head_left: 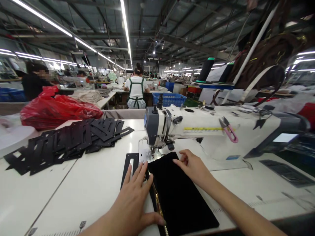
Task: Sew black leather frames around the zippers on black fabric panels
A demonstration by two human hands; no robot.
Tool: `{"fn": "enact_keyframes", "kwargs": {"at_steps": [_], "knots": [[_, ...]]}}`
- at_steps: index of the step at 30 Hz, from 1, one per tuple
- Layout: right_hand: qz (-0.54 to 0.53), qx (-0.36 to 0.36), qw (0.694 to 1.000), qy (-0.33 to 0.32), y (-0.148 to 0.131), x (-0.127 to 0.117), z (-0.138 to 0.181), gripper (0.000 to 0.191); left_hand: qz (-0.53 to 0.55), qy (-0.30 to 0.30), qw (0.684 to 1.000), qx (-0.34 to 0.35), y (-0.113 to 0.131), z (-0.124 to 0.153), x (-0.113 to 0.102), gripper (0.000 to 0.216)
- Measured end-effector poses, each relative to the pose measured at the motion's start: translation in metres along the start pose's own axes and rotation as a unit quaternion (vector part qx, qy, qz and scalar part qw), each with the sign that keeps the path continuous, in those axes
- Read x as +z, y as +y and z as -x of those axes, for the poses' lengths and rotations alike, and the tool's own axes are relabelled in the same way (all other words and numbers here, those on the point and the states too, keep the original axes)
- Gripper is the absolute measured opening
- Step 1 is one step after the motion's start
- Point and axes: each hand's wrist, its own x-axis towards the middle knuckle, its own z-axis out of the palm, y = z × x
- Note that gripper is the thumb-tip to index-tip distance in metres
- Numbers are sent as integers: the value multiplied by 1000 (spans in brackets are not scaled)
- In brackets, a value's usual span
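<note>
A black velvet-like fabric panel (179,193) lies on the white table under the needle of a white sewing machine (197,126). A gold zipper (157,200) runs along the panel's left edge. My left hand (134,196) lies flat and open, fingers stretched over the zipper edge and a black cut-out template (130,164) beside it. My right hand (193,165) rests on the panel's far right edge, fingers curled and pressing the cloth near the presser foot.
A spread of several black cut-out pieces (66,141) covers the table at left, with a red plastic bag (56,109) behind. Pink thread snips (230,131) lie on the machine arm. A person in a green apron (136,88) sits at a far bench beside a blue crate (169,98).
</note>
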Motion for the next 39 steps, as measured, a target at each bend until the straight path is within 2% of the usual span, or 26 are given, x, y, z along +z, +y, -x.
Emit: {"fn": "enact_keyframes", "kwargs": {"at_steps": [2, 8, 12, 16, 19, 21, 24, 26, 28, 31, 35, 39], "knots": [[13, 2, 1000, 0, 7, -3, 5, 17, -12, -1, 1000, -2, 0, -4, 4, 97], [86, -14, 994, 67, 0, 0, 12, 19, -14, -24, 999, 29, -5, -17, 2, 115], [138, -52, 987, 65, 5, -2, 13, 22, -17, -64, 998, 22, -3, -24, -3, 118], [207, -71, 975, 37, 18, -8, 8, 22, -27, -69, 997, 27, -1, -29, -5, 117], [244, -101, 964, 24, 5, -8, 6, 21, -33, -80, 996, 33, -2, -32, -5, 119], [243, -174, 954, 4, -14, -4, 10, 26, -38, -94, 994, 36, -4, -33, -5, 122], [202, -282, 934, -88, -39, 7, 22, 43, -40, -97, 994, 40, -7, -36, -2, 124], [179, -283, 932, -141, -45, 15, 30, 49, -33, -91, 994, 47, -9, -38, 1, 124], [165, -262, 938, -158, -44, 18, 35, 51, -22, -83, 995, 54, -13, -35, -1, 123], [137, -249, 945, -161, -41, 17, 35, 51, -9, -54, 998, 41, -21, -16, -12, 122], [109, -234, 946, -195, -43, 9, 34, 56, -38, 20, 999, -7, -36, 37, -21, 118], [95, -229, 943, -223, -46, 4, 36, 77, -77, -19, 997, 25, -43, 81, -2, 111]]}}
